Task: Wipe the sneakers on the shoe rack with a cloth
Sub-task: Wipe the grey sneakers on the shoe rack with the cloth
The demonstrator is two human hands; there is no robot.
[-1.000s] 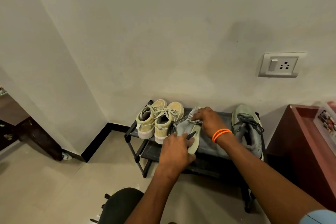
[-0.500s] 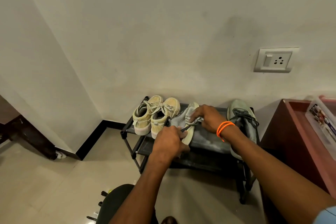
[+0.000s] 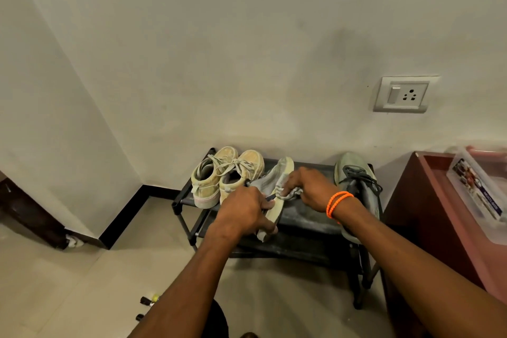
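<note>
The left hand (image 3: 244,208) grips a grey sneaker (image 3: 271,186) tilted on its side over the shoe rack (image 3: 307,217); the right hand (image 3: 310,186) clutches a cloth (image 3: 288,192) against its sole.

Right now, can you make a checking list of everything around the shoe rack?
Surface: black shoe rack, top shelf looks dusty.
Job's things: grey sneaker tipped on its side, sole showing; grey cloth against it; beige sneaker pair at the shelf's left end; another grey sneaker at its right.
Clutter: small dark items on the floor.
Hands: left hand grips the tipped sneaker; right hand holds the cloth.
Cables: nothing seen.
Surroundings: wall socket; red-brown cabinet with clear plastic box.
</note>
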